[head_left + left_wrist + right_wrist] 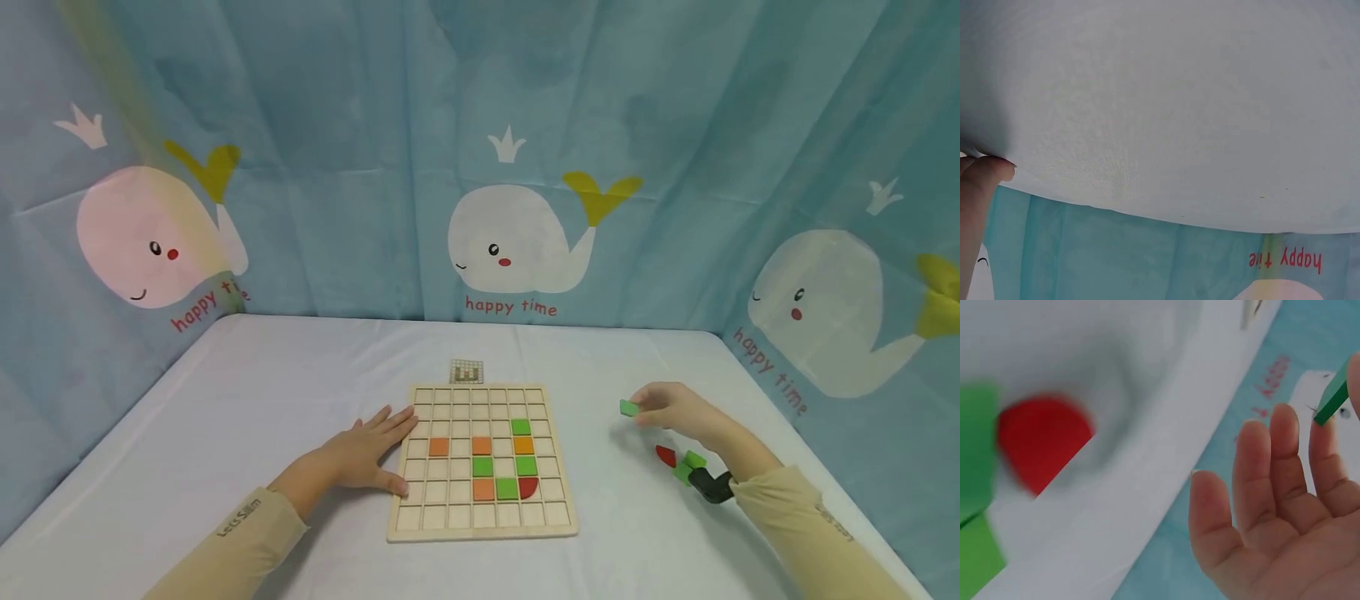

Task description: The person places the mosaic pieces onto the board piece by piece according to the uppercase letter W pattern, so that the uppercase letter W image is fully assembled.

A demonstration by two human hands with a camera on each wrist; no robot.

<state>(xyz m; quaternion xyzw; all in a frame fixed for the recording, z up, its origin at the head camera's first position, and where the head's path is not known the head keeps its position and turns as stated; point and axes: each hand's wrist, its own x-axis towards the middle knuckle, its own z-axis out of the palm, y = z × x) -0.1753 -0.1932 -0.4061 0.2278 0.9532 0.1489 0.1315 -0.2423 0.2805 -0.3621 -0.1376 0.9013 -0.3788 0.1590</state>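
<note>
Pinching a green tile (628, 407), the right hand (678, 411) hangs well right of the gridded board (459, 468), whose left edge the nearer left hand (363, 452) touches, fingers spread.

The board (480, 533) looks like pale, matt wood; the green tile (1335, 400) appears smooth and painted. The bench (300, 367) has a matt cloth surface, the curtain (337, 242) is creased, faintly shiny fabric, the left sleeve (232, 542) matt cloth.
</note>
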